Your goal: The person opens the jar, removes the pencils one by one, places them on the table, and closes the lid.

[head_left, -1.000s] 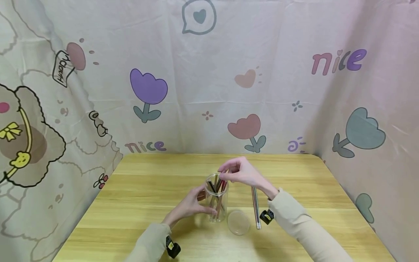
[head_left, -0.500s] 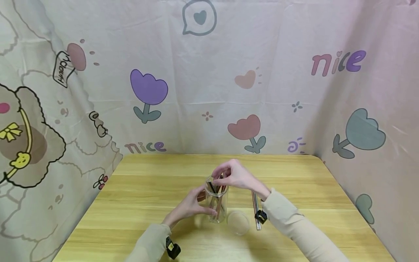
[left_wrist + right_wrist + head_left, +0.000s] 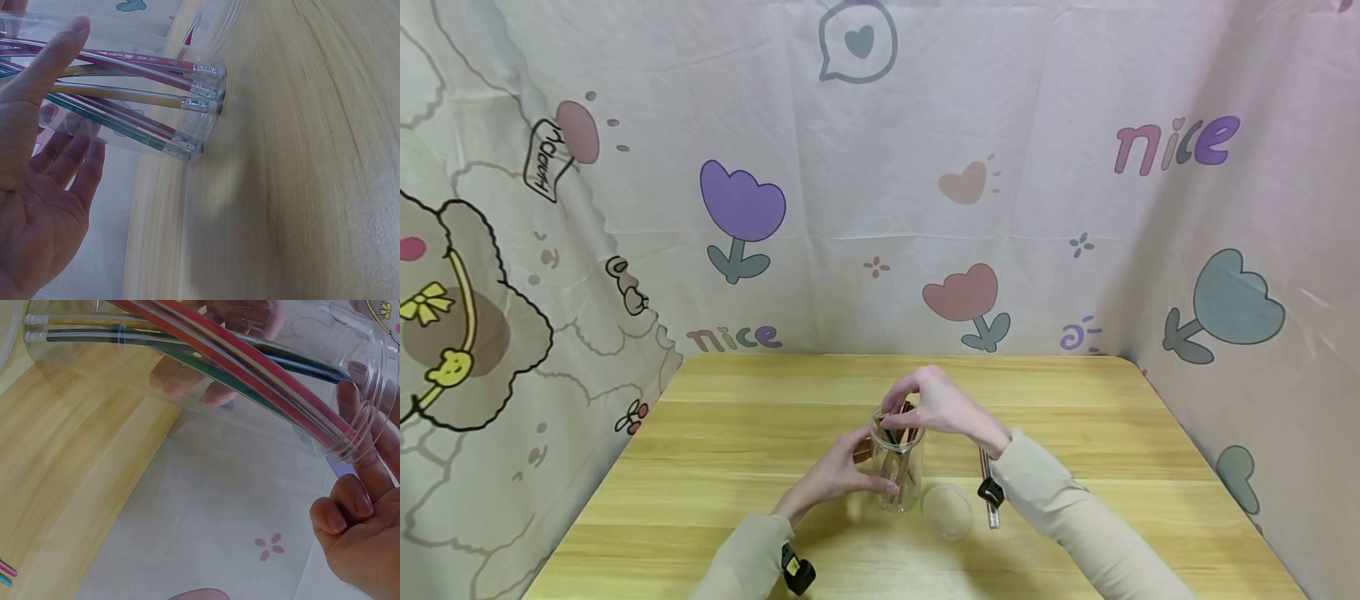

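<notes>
A clear plastic jar (image 3: 913, 475) stands upright on the table with several pencils (image 3: 250, 356) leaning inside, eraser ends down. My left hand (image 3: 835, 477) holds its lower side, thumb in front and fingers behind, as the left wrist view also shows around the jar (image 3: 134, 142). Over the mouth is my right hand (image 3: 936, 406), its fingertips inside the rim. In the right wrist view two fingertips pinch the upper end of a dark blue pencil (image 3: 312, 369); red, green and yellow ones lie about it. From the head, the right hand partly hides the pencil tops.
A round clear lid (image 3: 947, 512) lies flat just right of the jar. Further right, a few pencils (image 3: 992, 515) lie side by side on the wooden table (image 3: 752, 433), partly under the right forearm. A printed cloth (image 3: 865, 183) hangs behind and at both sides.
My right hand has moved left and slightly down, its fingertips dipping into the jar's mouth. The left hand and the jar have stayed in place.
</notes>
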`<state>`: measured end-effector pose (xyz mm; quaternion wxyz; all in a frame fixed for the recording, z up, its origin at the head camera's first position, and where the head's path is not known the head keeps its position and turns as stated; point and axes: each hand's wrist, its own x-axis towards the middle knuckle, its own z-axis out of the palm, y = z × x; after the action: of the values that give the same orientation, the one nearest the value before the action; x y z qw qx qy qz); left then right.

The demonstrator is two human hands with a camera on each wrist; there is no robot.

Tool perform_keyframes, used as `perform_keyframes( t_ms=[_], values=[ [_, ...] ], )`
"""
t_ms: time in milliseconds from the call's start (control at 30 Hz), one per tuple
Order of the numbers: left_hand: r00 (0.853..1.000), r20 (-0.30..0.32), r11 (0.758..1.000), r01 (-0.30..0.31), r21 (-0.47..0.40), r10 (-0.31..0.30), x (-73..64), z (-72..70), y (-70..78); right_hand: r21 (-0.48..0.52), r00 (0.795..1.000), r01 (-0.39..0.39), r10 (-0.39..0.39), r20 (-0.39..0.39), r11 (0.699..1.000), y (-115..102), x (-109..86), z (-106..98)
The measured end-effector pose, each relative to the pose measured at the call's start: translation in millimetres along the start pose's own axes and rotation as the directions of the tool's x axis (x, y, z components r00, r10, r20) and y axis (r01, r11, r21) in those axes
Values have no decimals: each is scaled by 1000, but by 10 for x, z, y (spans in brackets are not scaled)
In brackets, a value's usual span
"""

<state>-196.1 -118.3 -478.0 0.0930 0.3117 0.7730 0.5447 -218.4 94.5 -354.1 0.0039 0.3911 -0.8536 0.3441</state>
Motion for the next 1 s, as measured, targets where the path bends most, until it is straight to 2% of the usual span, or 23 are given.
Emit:
perform_keyframes(
  t_ms=[367,500,1000],
  values=[
    [1000,-5,1000,13,0,-13,-12,-2,1,-143,1000,27,-25,19,989,-27,32,72],
    [1000,-6,1000,10,7,-10,-8,-3,12,-155,999,31,-27,24,987,-33,32,61],
    [1000,-16,1000,2,2,-2,4,3,-12,32,1000,21,-21,-18,999,38,-46,-13]
  ],
)
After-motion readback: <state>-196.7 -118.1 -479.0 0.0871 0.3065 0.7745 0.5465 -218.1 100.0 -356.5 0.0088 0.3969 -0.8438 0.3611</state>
